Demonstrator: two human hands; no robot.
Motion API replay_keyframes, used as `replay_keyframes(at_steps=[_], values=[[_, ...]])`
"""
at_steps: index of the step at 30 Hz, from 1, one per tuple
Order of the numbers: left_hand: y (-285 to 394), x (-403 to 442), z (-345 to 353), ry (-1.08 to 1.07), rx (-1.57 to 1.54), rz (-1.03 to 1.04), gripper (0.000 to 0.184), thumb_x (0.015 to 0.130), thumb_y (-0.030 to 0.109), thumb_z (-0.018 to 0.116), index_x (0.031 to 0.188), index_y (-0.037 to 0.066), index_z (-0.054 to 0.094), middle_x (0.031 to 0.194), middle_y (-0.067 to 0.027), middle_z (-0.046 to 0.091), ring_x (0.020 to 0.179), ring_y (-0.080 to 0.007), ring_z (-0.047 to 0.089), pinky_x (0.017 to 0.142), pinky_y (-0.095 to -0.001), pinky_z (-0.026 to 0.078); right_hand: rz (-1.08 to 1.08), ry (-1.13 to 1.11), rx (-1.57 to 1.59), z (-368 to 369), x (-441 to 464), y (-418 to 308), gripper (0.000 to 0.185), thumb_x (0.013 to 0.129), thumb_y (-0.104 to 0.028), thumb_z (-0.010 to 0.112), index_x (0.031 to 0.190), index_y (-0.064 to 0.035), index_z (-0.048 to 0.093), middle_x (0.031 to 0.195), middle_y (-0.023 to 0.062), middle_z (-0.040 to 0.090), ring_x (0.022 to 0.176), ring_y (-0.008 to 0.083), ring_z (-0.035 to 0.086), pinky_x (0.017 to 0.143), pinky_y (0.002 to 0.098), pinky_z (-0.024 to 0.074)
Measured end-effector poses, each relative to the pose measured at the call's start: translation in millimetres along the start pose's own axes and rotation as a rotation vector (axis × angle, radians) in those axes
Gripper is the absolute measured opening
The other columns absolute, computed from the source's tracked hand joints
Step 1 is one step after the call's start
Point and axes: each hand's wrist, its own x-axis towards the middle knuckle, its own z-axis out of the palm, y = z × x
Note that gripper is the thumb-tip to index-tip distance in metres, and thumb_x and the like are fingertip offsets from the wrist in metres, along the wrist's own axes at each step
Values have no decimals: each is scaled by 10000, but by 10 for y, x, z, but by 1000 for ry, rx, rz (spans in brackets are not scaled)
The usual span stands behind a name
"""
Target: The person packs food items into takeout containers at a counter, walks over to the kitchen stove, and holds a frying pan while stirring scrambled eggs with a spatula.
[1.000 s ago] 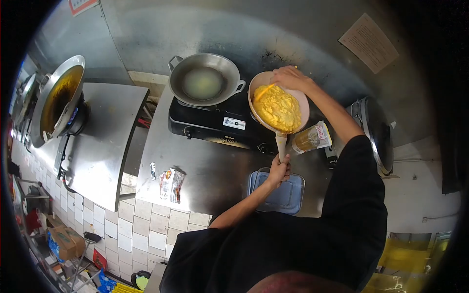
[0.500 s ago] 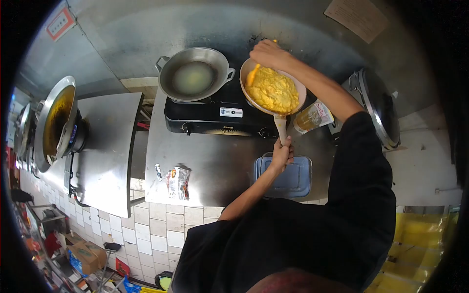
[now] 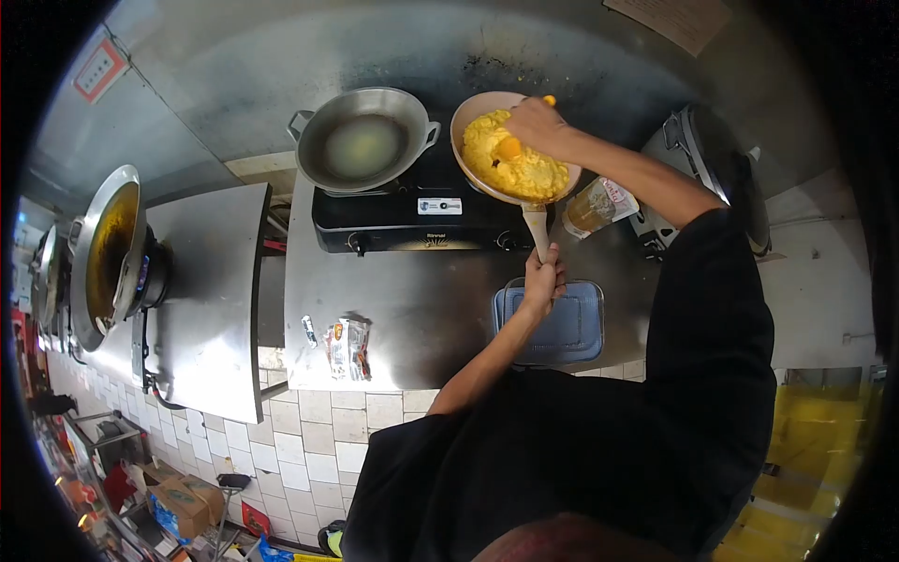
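My left hand [image 3: 543, 278] is wrapped round the pale handle of a frying pan [image 3: 489, 101] on the right burner. Scrambled eggs [image 3: 536, 178], yellow and lumpy, fill much of the pan. Over its far side, my right hand [image 3: 539, 125] grips an orange spatula [image 3: 508, 148]. The spatula's blade rests among the eggs, and its other end pokes out above my fist. Just right of the pan lies a printed pouch [image 3: 597, 208] with yellowish contents. Below my left hand sits a glass container with a blue lid [image 3: 569, 323].
A wok [image 3: 323, 155] holding cloudy liquid stands on the left of the black gas stove [image 3: 375, 225]. Small packets [image 3: 348, 348] lie on the steel counter's front left. Another wok [image 3: 120, 244] is at far left; a large lidded pot [image 3: 712, 178] stands at right.
My right hand has moved right and towards me, bringing the spatula blade from the pan's left side to the middle of the eggs. My left hand keeps its grip; the view has shifted slightly.
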Motion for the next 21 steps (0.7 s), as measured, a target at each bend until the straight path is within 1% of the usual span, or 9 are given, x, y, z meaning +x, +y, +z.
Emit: replay_keyframes(at_steps=[2,5,8,10,11,14,17,20,21], values=[[25,1,-6,1,-4,1,257,1004,344,567,932,174,389,649,60,357,472,-31,287,375,-216,222,102,-50,-41,52,-66,242,111,740,-125,633,693,-71,717,717,154,686,715,310,686,628,419,520],[2,11,-20,-7,-2,-7,258,1002,347,570,930,176,391,648,61,357,472,-29,287,374,-215,221,89,92,-27,-249,-308,539,115,750,-119,629,703,-60,717,717,170,682,762,331,694,654,437,527],[27,21,-2,6,6,-14,240,1003,336,563,947,171,398,651,56,365,468,-27,293,370,-212,227,166,68,49,-561,-477,568,95,731,-94,634,700,-39,706,757,191,683,789,354,693,691,455,529],[4,31,-13,12,6,-11,205,1010,314,543,986,159,410,654,50,379,455,-23,299,361,-208,236,189,-74,121,-654,-497,459,96,719,-74,626,724,-13,699,800,207,683,809,368,690,706,459,530],[4,25,-11,8,0,-11,216,1007,316,553,965,162,407,654,53,372,466,-26,301,368,-209,233,206,-145,159,-682,-508,375,101,714,-65,621,736,0,696,822,215,684,819,375,688,713,461,531],[4,22,-11,-3,-4,-13,239,1002,318,570,926,166,403,655,59,358,487,-31,305,381,-209,229,156,-221,277,-698,-516,30,125,696,-19,609,772,45,685,875,237,682,824,386,686,714,469,532],[-7,24,-33,-7,2,-10,227,1004,310,567,931,161,412,655,58,357,486,-32,305,382,-209,233,6,-239,395,-555,-548,-221,159,686,16,611,815,75,684,894,255,682,845,401,688,699,472,539],[12,2,-37,-1,5,-4,219,1003,307,568,936,161,420,657,58,360,486,-32,303,381,-209,233,137,-495,391,-719,-696,-343,138,663,42,616,786,79,665,848,248,678,845,403,683,687,472,533],[12,4,-39,-7,-2,-1,219,1003,308,570,938,160,421,659,58,363,485,-32,301,382,-209,232,147,-526,356,-674,-746,-332,116,712,21,602,810,59,649,886,217,667,884,394,673,729,470,526]])
